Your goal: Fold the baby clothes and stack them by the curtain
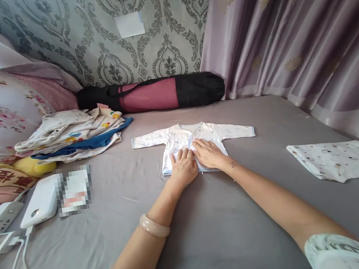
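Note:
A small white baby shirt [176, 136] with pale blue trim lies spread out on a grey bed sheet [187, 224], both long sleeves stretched to the sides. My left hand [183, 166] rests flat on the lower left front of the shirt. Flat on the middle and lower right front is my right hand [208, 152], its fingers pointing up and to the left. The fingertips of the two hands are close together near the shirt's centre. Nothing is gripped by either hand. Part of the shirt's front is hidden beneath them.
A stack of folded clothes [76, 130] sits at the back left. White patterned baby clothing [343, 160] lies at right. At left are a white power bank [41, 199], cables and a power strip [0, 219]. A black and red rolled bag [153, 95] lies against the wall.

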Demonstrator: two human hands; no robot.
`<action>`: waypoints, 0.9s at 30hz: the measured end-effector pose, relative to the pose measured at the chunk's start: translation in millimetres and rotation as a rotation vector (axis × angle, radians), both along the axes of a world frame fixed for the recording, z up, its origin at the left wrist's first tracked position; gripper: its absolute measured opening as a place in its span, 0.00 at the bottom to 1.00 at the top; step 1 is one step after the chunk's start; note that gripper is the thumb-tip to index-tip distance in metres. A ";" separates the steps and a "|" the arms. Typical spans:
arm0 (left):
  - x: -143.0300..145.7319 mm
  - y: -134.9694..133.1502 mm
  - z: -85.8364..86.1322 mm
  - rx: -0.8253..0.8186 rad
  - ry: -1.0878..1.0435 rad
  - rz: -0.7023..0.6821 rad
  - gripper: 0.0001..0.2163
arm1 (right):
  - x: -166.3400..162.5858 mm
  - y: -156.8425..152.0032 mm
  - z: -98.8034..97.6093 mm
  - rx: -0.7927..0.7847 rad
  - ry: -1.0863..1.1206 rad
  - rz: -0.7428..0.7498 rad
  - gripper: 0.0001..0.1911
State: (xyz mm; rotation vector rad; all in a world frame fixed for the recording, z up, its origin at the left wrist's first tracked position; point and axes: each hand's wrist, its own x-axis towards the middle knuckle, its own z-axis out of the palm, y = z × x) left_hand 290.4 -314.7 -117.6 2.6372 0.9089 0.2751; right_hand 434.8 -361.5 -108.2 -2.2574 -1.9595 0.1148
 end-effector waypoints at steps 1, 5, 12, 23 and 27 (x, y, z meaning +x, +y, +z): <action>-0.4 0.1 0.0 0.009 -0.015 0.007 0.19 | 1.3 3.6 3.4 0.017 -0.009 -0.002 0.23; -1.9 -1.3 -1.4 0.025 -0.057 0.031 0.18 | 8.9 28.9 10.4 0.138 -0.035 -0.083 0.20; -4.1 -3.0 0.5 0.020 -0.044 0.037 0.19 | 43.4 69.2 18.7 0.013 -0.064 -0.026 0.19; -3.6 -4.0 -1.2 0.093 -0.022 0.041 0.19 | 63.0 89.8 26.1 -0.156 -0.088 -0.004 0.12; -3.7 -4.9 -3.9 0.144 -0.012 0.049 0.19 | 70.7 98.0 29.7 -0.198 -0.042 0.034 0.11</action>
